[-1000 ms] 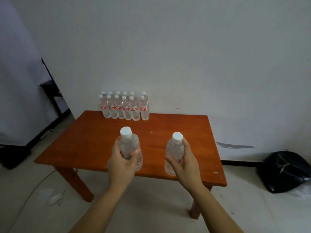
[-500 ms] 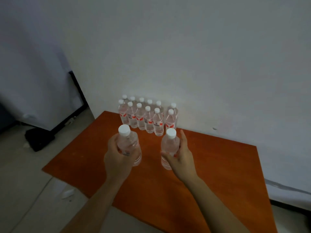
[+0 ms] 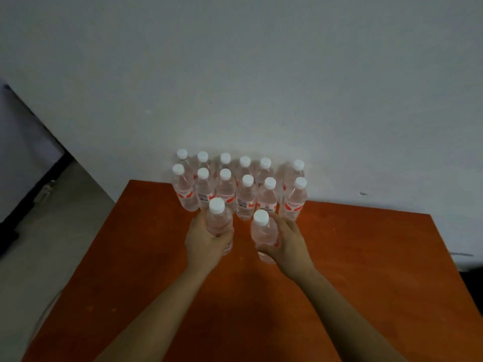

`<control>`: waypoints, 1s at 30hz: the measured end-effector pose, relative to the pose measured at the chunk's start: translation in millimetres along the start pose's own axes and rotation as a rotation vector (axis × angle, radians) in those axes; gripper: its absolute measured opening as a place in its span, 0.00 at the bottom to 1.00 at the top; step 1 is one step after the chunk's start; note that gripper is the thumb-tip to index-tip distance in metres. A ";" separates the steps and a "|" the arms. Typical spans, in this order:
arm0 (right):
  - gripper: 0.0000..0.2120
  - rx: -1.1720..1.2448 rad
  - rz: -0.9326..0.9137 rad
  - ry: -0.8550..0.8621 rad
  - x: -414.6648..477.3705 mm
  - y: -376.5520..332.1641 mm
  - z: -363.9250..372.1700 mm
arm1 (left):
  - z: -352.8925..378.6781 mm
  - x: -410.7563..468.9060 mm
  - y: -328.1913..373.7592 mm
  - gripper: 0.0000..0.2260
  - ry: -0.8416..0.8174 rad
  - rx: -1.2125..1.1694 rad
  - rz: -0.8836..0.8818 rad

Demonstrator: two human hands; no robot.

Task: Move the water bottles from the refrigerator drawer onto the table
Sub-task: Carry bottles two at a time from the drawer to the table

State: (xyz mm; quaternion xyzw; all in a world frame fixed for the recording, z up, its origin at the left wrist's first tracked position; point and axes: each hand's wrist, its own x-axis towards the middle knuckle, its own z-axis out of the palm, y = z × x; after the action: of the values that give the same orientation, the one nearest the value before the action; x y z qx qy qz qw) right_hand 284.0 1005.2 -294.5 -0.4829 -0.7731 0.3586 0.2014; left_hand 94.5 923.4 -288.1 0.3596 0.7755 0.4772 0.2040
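Surface (image 3: 371,270): orange-brown wood, far edge against the white wall (image 3: 261,74).

Standing at that far edge, left of centre: cluster of bottles (image 3: 245,197), twelve in two rows of six. All are upright and packed close, with white caps and red on the labels. The rightmost pair sits slightly apart from the rest.

Just in front: near-left bottle (image 3: 219,223) gripped by the left hand (image 3: 202,241), near-right bottle (image 3: 264,231) gripped by the right hand (image 3: 290,241). Cannot tell whether their bases touch the surface.

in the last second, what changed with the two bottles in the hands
The left hand and the right hand carried the left bottle and the right bottle forward, from the near edge of the table to just in front of the standing group by the wall. Nothing was let go. Both grips hold as before, and the group has not moved.
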 end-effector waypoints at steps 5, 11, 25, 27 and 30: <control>0.38 0.016 0.137 -0.039 37.7 3.2 38.4 | 12.0 49.5 -30.3 0.27 -0.098 0.025 -0.057; 0.37 0.098 0.214 -0.007 76.3 -0.7 67.5 | 33.6 92.3 -53.3 0.33 -0.195 -0.001 -0.110; 0.42 0.057 0.255 -0.038 88.3 -9.9 85.8 | 39.2 108.9 -63.9 0.36 -0.461 -0.032 0.017; 0.44 0.017 0.212 -0.043 86.9 -9.3 81.5 | 31.8 106.3 -56.4 0.37 -0.502 -0.050 0.003; 0.46 -0.022 0.169 -0.039 75.2 -11.8 69.5 | 18.9 94.5 -41.8 0.35 -0.504 -0.049 0.056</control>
State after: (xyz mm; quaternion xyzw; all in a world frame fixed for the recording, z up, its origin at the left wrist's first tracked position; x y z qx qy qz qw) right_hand 197.2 1043.9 -334.3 -0.5416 -0.7372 0.3751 0.1498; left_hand 29.6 993.7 -331.3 0.4834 0.6780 0.3969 0.3860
